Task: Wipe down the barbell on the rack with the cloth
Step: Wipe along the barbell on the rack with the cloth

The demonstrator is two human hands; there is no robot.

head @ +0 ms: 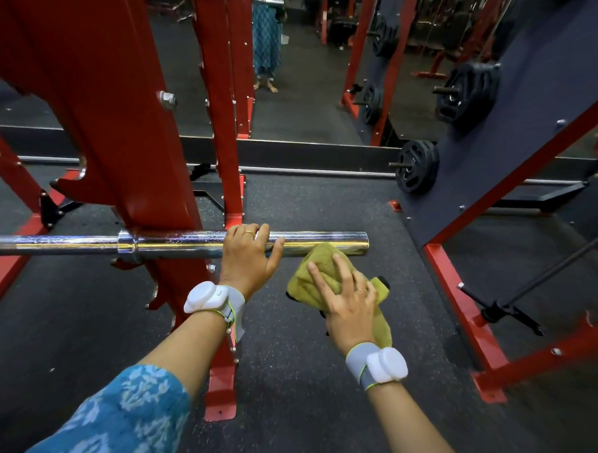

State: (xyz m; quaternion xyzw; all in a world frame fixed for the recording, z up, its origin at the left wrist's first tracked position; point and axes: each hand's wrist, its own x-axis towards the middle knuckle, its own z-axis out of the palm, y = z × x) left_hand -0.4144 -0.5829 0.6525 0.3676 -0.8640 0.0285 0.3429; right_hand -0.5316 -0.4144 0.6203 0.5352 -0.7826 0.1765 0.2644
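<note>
1. The red rack (129, 131) carries the barbell (175, 243), which lies level with its chrome sleeve jutting past the upright toward the right
2. The green cloth (321, 263) is bunched against the sleeve's end, touching its underside
3. The left hand (249, 259) steadies the sleeve, fingers curled over it; the right hand (345, 299) holds the cloth, fingers spread
4. By my judgement, wiping is at the sleeve tip, and the long shaft looks left to do

- Past the right tip of the barbell (175, 245) there is open room above the floor (297, 380).
- Farther right, the dark plate frame (494, 183) with its weight plates (416, 166) closes this room.
- At the collar the red rack upright (140, 147) crosses the bar and blocks a straight pass.
- The left hand (247, 259) grips the sleeve's middle; the right hand (349, 309) holds the cloth (321, 270) just under the tip.
</note>
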